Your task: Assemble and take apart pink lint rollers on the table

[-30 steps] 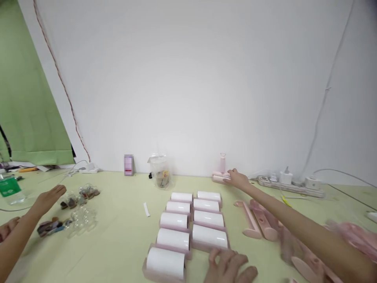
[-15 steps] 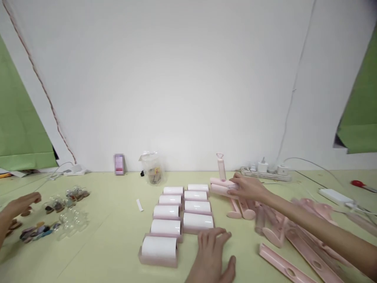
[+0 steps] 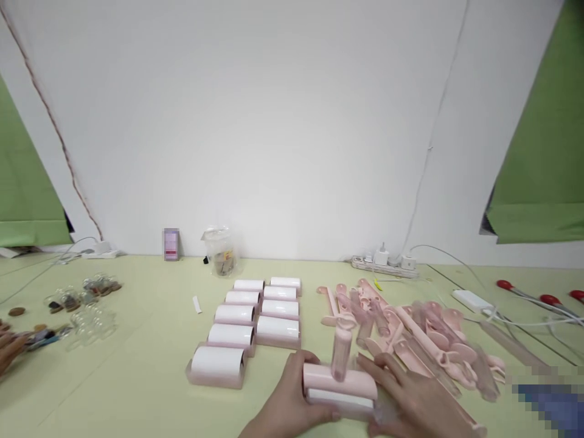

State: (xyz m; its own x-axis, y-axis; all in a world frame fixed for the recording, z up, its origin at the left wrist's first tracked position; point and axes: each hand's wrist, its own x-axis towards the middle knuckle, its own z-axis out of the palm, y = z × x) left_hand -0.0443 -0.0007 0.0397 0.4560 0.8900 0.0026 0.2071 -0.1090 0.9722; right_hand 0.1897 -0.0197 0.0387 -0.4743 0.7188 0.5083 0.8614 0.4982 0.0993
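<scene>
A pink lint roller (image 3: 340, 382) with a white paper roll lies between my two hands at the near middle of the table, its short handle (image 3: 341, 353) pointing up. My left hand (image 3: 292, 398) is closed around its left end. At its right end, my right hand (image 3: 410, 398) curls over the edge; a translucent part there is blurred and partly hidden. To the left, two rows of white paper rolls (image 3: 218, 363) sit in pinkish clear covers. Loose pink handle parts (image 3: 415, 328) lie piled beyond my right hand.
At the left edge another person's hand (image 3: 11, 351) is beside small colourful pieces (image 3: 50, 336) and clear domes (image 3: 93, 325). Along the wall are a phone (image 3: 171, 244), a plastic bag (image 3: 221, 252) and a power strip (image 3: 385, 266). Red-ended tools (image 3: 505, 285) and a white adapter (image 3: 472, 301) with cables lie right.
My right hand has brought the lint roller from the back of the table towards me. My left hand, earlier spread on the table, now grips it. The view has turned slightly right.
</scene>
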